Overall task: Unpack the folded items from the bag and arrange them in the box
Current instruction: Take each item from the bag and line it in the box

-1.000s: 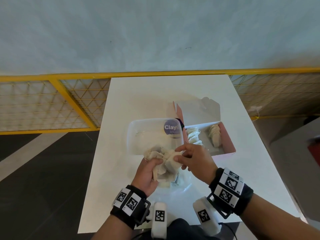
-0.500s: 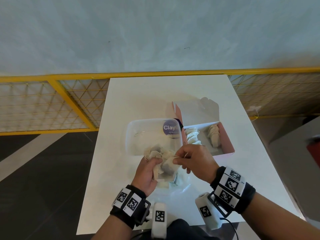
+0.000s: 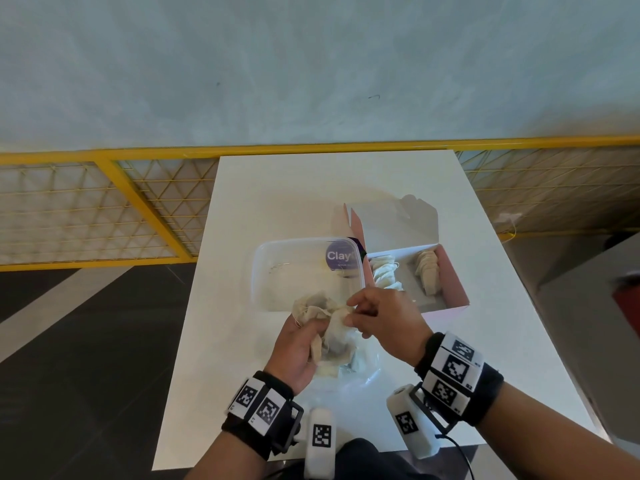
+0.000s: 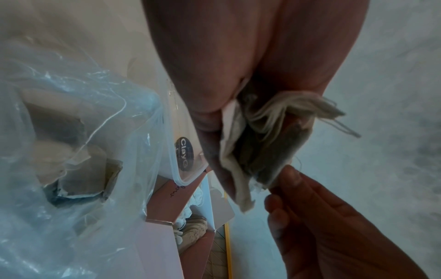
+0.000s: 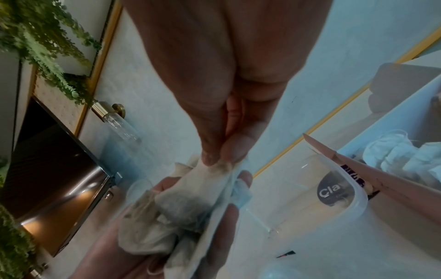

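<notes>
Where the white rectangular tabletop (image 3: 263,188) meets the yellow mesh railing (image 3: 104,209) at its far edge, one table carries all the things. One pink cardboard box (image 3: 453,289) stands open toward the right edge, lid tipped back, its long axis running from near edge to far edge. Inside it lie two rows of folded pale cloth items (image 3: 427,271), both rows running the same way as the box; how many pieces each row holds cannot be counted. One clear plastic tub (image 3: 277,258) with a round purple label sits touching the box's left wall, near the tabletop's middle. One crumpled clear plastic bag (image 3: 360,362) lies toward the near edge, below both hands, with more pale folded pieces showing through it in the left wrist view. The left hand (image 3: 299,351) has its fingers curled round a bunch of beige folded cloth pouches (image 3: 322,315), held above the bag, their loose ends pointing away toward the tub. The right hand (image 3: 384,320) pinches the edge of one pouch in that bunch between thumb and forefinger.
</notes>
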Available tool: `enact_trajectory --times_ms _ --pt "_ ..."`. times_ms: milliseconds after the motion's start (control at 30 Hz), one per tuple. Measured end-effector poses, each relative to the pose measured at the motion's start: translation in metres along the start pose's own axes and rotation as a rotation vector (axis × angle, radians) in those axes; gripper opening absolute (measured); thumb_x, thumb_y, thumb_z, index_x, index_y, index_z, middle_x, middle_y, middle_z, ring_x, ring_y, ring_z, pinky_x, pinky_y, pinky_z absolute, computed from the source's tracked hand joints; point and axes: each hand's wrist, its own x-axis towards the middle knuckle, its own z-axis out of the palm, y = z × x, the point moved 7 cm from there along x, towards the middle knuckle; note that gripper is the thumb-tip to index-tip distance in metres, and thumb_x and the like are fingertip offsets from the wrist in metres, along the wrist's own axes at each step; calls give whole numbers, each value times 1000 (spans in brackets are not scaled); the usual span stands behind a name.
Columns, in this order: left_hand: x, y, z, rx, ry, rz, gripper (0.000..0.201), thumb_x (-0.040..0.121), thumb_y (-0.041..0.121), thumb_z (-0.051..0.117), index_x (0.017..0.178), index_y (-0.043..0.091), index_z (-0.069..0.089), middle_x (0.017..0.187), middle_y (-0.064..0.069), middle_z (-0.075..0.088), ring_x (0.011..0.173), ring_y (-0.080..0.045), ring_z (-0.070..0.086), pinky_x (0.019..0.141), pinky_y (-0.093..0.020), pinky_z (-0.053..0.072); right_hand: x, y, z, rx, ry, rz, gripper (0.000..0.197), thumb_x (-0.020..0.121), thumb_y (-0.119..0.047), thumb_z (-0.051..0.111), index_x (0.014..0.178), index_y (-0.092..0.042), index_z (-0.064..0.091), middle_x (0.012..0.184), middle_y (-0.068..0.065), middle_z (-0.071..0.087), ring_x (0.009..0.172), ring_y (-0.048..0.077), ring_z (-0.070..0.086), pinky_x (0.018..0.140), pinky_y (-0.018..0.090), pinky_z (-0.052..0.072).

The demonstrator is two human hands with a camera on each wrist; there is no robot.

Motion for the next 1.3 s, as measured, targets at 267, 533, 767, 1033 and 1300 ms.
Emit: enact_trajectory --times_ms 267,533,767,1033,1300 --pt "-1 0 -4 12 35 37 29 74 0 58 102 4 57 88 -20 60 80 -29 61 64 -35 53 1 3 4 -71 38 -40 14 75 -13 76 73 -19 63 66 -9 61 54 -4 53 55 7 42" --pt "-3 4 -4 -103 15 41 27 71 0 53 97 1 58 81 -17 66 67 -24 67 48 -28 51 2 9 -4 12 -2 -68 17 81 -14 70 70 -20 57 65 -7 58 58 3 52 58 20 51" --pt "0 3 -19 -90 44 18 35 69 3 58 103 7 59 102 -22 61 91 -35 60 71 -43 51 0 6 -36 291 45 -10 16 83 1 63 74 -8 53 68 8 62 61 17 58 59 27 50" --pt "1 4 -20 -153 70 -12 32 60 5 66 88 16 55 84 -12 60 69 -25 59 64 -35 29 -14 -28 -35 121 -345 -57 15 78 0 70 76 -10 59 66 8 62 63 19 56 67 23 48" --pt "-6 3 -2 -145 13 -6 18 70 -8 48 80 4 57 71 -14 65 66 -26 66 53 -34 53 -4 -27 -3 -65 -253 -66 16 77 -11 74 72 -16 60 61 -8 57 52 2 49 52 12 42"
